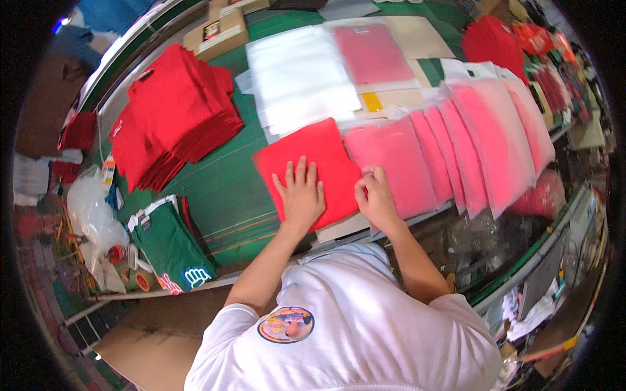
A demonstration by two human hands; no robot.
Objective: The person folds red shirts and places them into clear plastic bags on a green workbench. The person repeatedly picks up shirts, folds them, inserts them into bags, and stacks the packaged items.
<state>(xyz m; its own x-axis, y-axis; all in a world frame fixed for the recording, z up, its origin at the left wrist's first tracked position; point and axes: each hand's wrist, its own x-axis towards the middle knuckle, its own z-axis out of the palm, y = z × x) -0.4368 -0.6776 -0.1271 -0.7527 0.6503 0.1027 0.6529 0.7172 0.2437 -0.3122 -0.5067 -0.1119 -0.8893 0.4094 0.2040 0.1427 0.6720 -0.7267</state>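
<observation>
A folded red shirt [313, 159] lies on the green table in front of me, over a piece of cardboard [342, 227]. My left hand [301, 192] rests flat on it with the fingers spread. My right hand [373, 195] is at the shirt's right edge, fingers curled at the edge of the nearest bagged shirt [391, 163]. A row of several bagged pink-looking shirts [482, 143] overlaps to the right.
A stack of red shirts [173, 111] sits at the left back. Empty clear bags [297, 78] lie behind the red shirt, with one bagged shirt [373, 53] on cardboard. Folded green shirts [171, 244] are at the left front. Cardboard boxes [218, 29] stand at the back.
</observation>
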